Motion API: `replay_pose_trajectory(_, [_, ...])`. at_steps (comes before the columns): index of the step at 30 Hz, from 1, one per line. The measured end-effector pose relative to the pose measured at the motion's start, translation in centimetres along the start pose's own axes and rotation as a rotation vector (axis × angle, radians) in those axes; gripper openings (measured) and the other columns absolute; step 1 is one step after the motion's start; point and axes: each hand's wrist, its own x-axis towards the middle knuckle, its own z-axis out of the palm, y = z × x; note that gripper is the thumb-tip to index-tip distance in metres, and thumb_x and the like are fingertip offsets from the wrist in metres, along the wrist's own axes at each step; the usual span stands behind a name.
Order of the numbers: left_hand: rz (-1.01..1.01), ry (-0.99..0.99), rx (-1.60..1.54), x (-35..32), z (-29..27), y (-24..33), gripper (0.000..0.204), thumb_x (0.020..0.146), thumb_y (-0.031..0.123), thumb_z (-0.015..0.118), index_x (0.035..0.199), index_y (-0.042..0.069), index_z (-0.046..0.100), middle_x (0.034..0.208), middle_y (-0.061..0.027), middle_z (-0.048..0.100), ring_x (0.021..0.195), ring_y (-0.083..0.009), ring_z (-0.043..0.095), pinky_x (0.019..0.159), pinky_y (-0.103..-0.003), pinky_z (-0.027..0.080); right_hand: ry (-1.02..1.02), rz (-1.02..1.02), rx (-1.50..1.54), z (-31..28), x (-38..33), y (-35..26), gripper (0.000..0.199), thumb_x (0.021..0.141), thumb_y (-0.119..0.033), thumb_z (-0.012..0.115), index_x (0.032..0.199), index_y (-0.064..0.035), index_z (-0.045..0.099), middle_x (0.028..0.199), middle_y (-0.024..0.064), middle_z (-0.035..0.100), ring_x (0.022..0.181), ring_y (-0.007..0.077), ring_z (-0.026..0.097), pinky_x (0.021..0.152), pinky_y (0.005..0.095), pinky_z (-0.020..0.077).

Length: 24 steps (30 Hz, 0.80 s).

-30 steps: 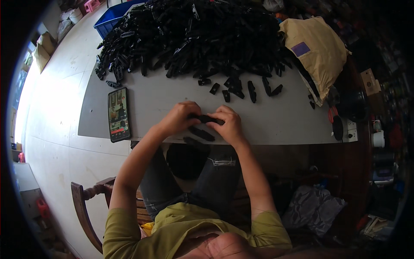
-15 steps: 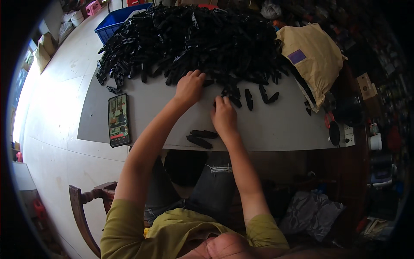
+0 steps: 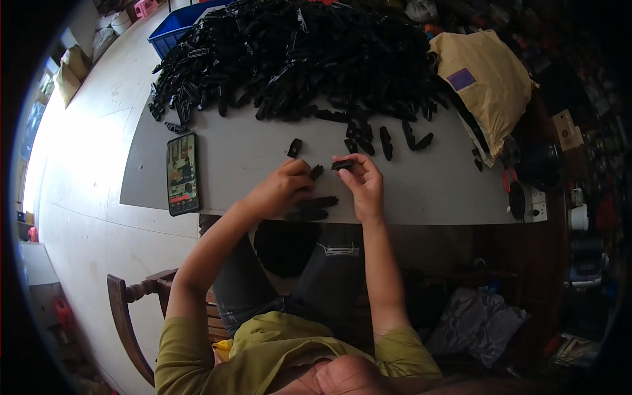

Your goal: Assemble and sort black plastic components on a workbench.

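Observation:
My right hand (image 3: 366,187) pinches a small, long black plastic piece (image 3: 342,164) between thumb and fingers, just above the table. To its left, my left hand (image 3: 284,189) is curled, with a dark plastic piece (image 3: 316,172) at its fingertips; motion blurs the grip a little. Two black pieces (image 3: 316,209) lie near the table's front edge, partly behind my left hand. Beyond that hand a single short black piece (image 3: 295,147) rests on the grey tabletop (image 3: 230,171).
A large heap of black plastic pieces (image 3: 276,59) covers the back of the table. Several loose ones (image 3: 386,143) lie in front of it. A lit phone (image 3: 182,174) is at the left, a tan sack (image 3: 490,85) at the right, and a blue crate (image 3: 174,29) stands behind.
Both hands have drawn back from the heap toward me. The right now shows a black piece raised in its fingers. A short piece now lies alone beyond the left hand.

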Motion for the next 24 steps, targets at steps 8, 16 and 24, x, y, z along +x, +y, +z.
replay_pose_trajectory(8, [-0.277,0.048,-0.29,-0.3,-0.1,0.0,0.024,0.071,-0.007,0.07,0.093,0.0,0.061,0.108,-0.0116,0.056,0.097,-0.0277,0.062,0.085,-0.035,0.052,-0.168,-0.317,-0.737,0.6,-0.2,-1.0,0.023,0.071,-0.002,0.074,0.092,-0.0001,0.066,0.094,0.0106,0.062,0.092,0.0286,0.059,0.083,0.0353,0.0479])
replay_pose_trajectory(16, [-0.246,-0.026,-0.257,0.1,0.1,-1.4,0.023,0.066,-0.007,0.074,0.086,-0.002,0.063,0.11,-0.0106,0.057,0.095,-0.0232,0.062,0.083,-0.031,0.051,-0.289,-0.251,-0.846,-1.4,-0.3,-1.5,0.026,0.06,-0.001,0.08,0.083,-0.0005,0.067,0.082,0.0082,0.063,0.083,0.0244,0.06,0.074,0.0331,0.0476])
replay_pose_trajectory(24, [-0.286,0.005,-0.181,-1.6,-0.7,-0.1,0.033,0.067,0.001,0.076,0.097,0.002,0.063,0.118,-0.0122,0.054,0.107,-0.0281,0.056,0.091,-0.036,0.046,-0.3,-0.376,-0.925,1.1,-0.9,0.5,0.022,0.062,-0.011,0.08,0.08,-0.0082,0.068,0.077,0.0018,0.061,0.081,0.0232,0.057,0.079,0.0365,0.0403])
